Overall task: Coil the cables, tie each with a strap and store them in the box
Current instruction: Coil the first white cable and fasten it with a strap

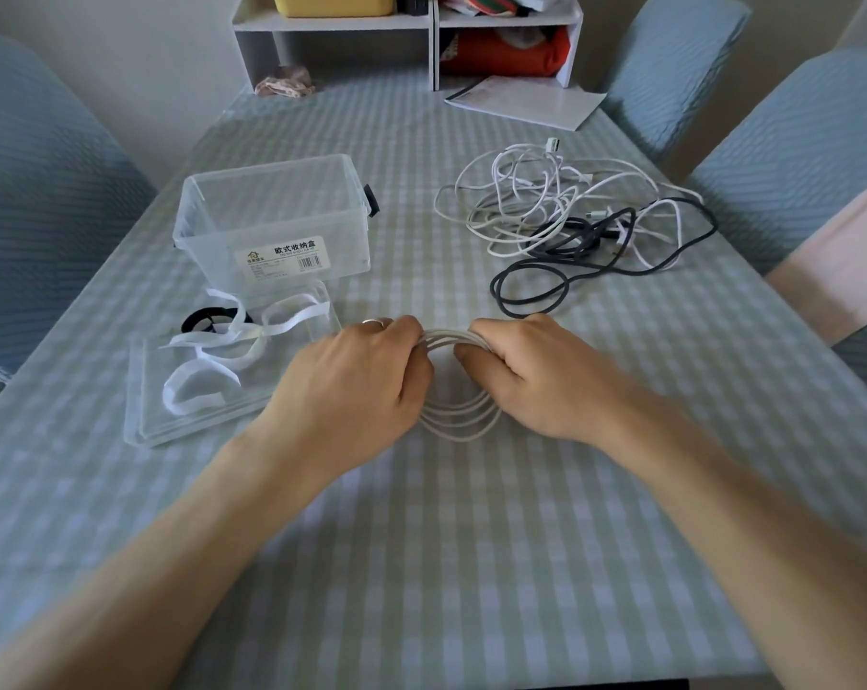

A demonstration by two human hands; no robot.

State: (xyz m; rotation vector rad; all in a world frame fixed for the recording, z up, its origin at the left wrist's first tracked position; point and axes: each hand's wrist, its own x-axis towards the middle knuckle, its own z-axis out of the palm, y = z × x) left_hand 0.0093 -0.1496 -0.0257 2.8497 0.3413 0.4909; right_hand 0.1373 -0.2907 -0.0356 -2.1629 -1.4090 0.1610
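Head view looks down on two bare forearms reaching over a checked tablecloth (pixel 421 565). Both hands meet at a coiled white cable (pixel 458 424): the left hand (pixel 356 376), with a ring on one finger, has its fingers curled round the coil's left side, and the right hand (pixel 531 373) grips the right side the same way. Between the knuckles the top strands of the coil show as a tight bundle, while its lower loops fan out below the hands against the cloth. The hands hide the sides of the coil.

Just left of the left hand lies a clear lid (pixel 145 430), flat on the table, with several white straps (pixel 197 388) curled on it and a black strap (pixel 199 321) at its far edge. Behind the lid stands the clear box (pixel 277 211), open on top, a printed label on its near wall.

Beyond the right hand, well apart from the coil, sits a loose tangle of white cables (pixel 526 201) with a dark cable (pixel 536 291) wound through it, one dark loop reaching toward the hands.

Farther back, a white sheet of paper (pixel 526 102) lies before a white shelf unit (pixel 431 27). Blue-covered chairs (pixel 790 156) flank the table on both sides.
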